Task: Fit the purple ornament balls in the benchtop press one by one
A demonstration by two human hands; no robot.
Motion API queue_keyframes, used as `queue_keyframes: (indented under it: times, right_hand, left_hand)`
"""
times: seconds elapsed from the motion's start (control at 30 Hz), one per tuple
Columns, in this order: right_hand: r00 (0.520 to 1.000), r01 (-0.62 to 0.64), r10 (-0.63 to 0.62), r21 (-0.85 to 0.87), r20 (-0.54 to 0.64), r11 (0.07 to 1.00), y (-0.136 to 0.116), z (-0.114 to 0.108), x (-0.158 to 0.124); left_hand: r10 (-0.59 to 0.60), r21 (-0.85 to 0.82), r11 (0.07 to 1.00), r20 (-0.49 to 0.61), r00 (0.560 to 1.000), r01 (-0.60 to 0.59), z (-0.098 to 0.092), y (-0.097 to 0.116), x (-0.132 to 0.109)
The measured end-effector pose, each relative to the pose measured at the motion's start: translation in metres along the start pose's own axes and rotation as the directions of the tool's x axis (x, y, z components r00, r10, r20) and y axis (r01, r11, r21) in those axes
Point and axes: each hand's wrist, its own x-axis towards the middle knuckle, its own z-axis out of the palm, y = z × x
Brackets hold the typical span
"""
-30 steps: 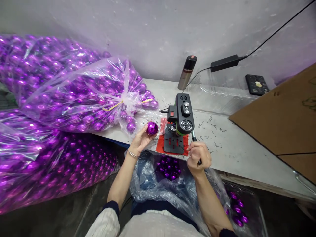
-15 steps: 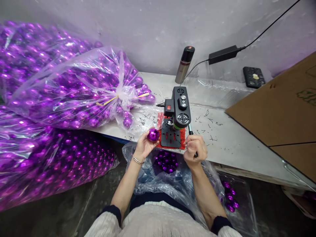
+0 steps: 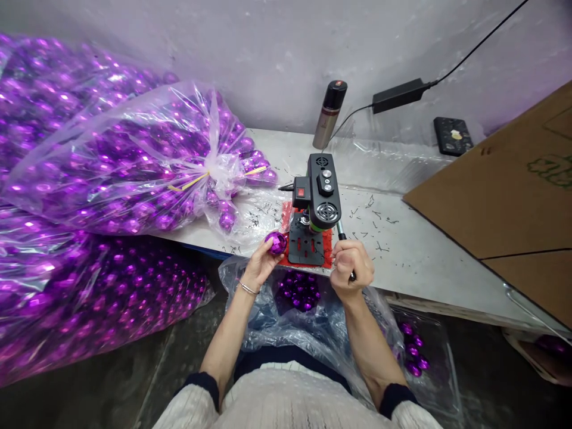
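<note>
Between the fingers of my left hand (image 3: 263, 266) is a shiny purple faceted ball (image 3: 277, 242), held just left of a small black bench drill press (image 3: 328, 185). My right hand (image 3: 353, 268) is closed round the black-gripped lever (image 3: 342, 233) on the machine's right side. Under the machine's head lies its slotted black base plate (image 3: 306, 249), on a red mat (image 3: 328, 244); no ball rests on the plate. Below the table edge, an open clear plastic bag (image 3: 268, 322) at my lap holds several purple balls (image 3: 298, 290).
Large clear bags (image 3: 111, 161) full of purple balls fill the left side. A spray can (image 3: 330, 113), a power adapter (image 3: 397, 95) and a black case (image 3: 452, 136) are at the back. Cardboard (image 3: 500, 196) leans at right. Dark shavings litter the white table (image 3: 402, 256). A clear tub (image 3: 440, 381) sits below.
The view has shifted slightly. My left hand has turned the ball a little beside the base plate. My right hand keeps its grip on the lever.
</note>
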Motion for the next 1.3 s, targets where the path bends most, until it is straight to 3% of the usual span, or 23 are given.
queue_keyframes:
  times: [0.13,0.23,0.4,0.57,0.73,0.87,1.07,1.3]
  right_hand:
    - [1.000,-0.017,0.017,-0.005,-0.002,1.000,-0.001,-0.001,0.007]
    - [1.000,0.000,0.000,-0.003,-0.016,1.000,-0.002,-0.001,0.012]
    - [1.000,0.029,-0.029,-0.023,0.005,0.999,-0.006,-0.001,0.017]
    - [0.998,0.049,-0.047,-0.044,0.038,0.998,-0.005,-0.003,0.013]
    - [0.998,0.050,-0.048,-0.041,0.032,0.998,-0.002,-0.003,0.010]
    - [0.998,0.058,-0.056,-0.045,0.037,0.997,-0.004,-0.003,0.010]
    - [0.999,0.036,-0.035,-0.037,0.027,0.999,-0.004,-0.003,0.006]
    - [0.998,0.068,-0.068,0.000,0.013,0.998,0.007,0.003,-0.013]
  left_hand:
    - [0.142,0.183,0.973,-0.003,0.990,-0.139,0.001,-0.011,0.007]
    - [0.272,0.393,0.882,0.023,0.962,-0.259,0.007,-0.021,0.018]
    - [0.434,0.728,0.493,0.268,0.860,-0.475,0.017,-0.028,0.031]
    - [0.437,0.786,0.302,0.388,0.811,-0.539,0.022,-0.027,0.036]
    - [0.439,0.762,0.112,0.538,0.719,-0.638,0.026,-0.024,0.043]
    - [0.476,0.740,0.093,0.555,0.683,-0.666,0.024,-0.034,0.053]
    - [0.522,0.749,0.107,0.517,0.678,-0.654,0.014,-0.050,0.060]
    - [0.506,0.732,0.128,0.532,0.679,-0.669,0.014,-0.048,0.058]
